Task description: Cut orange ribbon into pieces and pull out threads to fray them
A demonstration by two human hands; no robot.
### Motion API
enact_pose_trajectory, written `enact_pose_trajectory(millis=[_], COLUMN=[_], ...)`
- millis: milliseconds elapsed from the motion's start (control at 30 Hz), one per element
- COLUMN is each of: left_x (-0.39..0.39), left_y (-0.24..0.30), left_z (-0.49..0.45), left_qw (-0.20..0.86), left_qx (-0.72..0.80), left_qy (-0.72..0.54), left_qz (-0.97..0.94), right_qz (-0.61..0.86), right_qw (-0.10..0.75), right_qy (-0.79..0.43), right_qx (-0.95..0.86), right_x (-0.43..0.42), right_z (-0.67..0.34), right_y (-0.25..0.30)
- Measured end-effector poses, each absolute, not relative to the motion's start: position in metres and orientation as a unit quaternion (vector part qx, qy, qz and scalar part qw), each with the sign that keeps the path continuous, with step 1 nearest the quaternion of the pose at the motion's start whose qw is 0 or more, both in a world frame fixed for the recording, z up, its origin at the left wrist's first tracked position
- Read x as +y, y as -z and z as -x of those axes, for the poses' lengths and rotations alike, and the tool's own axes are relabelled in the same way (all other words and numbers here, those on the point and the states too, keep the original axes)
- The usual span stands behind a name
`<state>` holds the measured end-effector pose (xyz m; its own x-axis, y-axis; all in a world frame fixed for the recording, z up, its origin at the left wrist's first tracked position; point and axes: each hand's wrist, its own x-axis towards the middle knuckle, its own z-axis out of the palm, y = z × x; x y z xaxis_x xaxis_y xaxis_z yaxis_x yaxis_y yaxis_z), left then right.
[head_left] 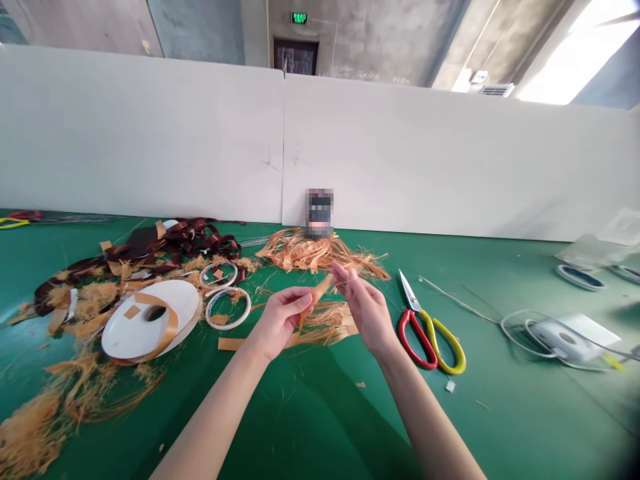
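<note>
Between my two hands, above the green table, is a short strip of orange-brown ribbon (pixel 321 288). My left hand (pixel 281 319) is closed around its lower part, thumb on top. The fingers of my right hand (pixel 366 308) pinch at its upper end, where fine threads may show; the exact grip is hard to make out. Beneath my hands lie frayed ribbon pieces (pixel 327 325) with long loose fibres. Farther back, a heap of frayed ribbon strips (pixel 300 250) sits in front of a blurred dark object (pixel 319 217).
Red-and-yellow-handled scissors (pixel 417 333) lie right of my right hand. To the left are a white ribbon spool (pixel 120 327), tape rings (pixel 229 327), dark brown ribbon (pixel 175 243) and fibre scraps (pixel 35 427). A white device with cable (pixel 575 339) sits at right; a white partition (pixel 400 160) stands behind.
</note>
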<state>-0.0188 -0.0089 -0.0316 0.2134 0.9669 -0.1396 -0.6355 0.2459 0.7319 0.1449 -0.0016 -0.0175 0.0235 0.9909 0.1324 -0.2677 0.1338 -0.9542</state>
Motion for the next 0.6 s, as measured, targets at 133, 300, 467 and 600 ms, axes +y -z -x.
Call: enact_pose_trajectory(millis=[133,300,467,600], left_x=[-0.009,-0.008,-0.006,-0.006], left_y=[0.03,0.03,0.028,0.027], left_z=[0.017,0.014,0.018,0.021], left_qw=[0.727,0.71,0.692,0.696], left_qx=[0.303,0.294,0.287,0.279], left_qy=[-0.553,-0.579,-0.616,-0.62], left_qz=[-0.271,-0.271,-0.242,-0.23], right_qz=[0.246,0.25,0.356,0.313], right_qw=[0.605,0.543,0.416,0.326], right_qy=[-0.69,-0.738,-0.712,-0.743], right_qx=[-0.312,-0.313,-0.441,-0.493], right_x=[0.0,0.002,0.003,0.001], right_z=[-0.157,-0.161,-0.159,-0.165], right_y=[0.005,0.005,0.012,0.012])
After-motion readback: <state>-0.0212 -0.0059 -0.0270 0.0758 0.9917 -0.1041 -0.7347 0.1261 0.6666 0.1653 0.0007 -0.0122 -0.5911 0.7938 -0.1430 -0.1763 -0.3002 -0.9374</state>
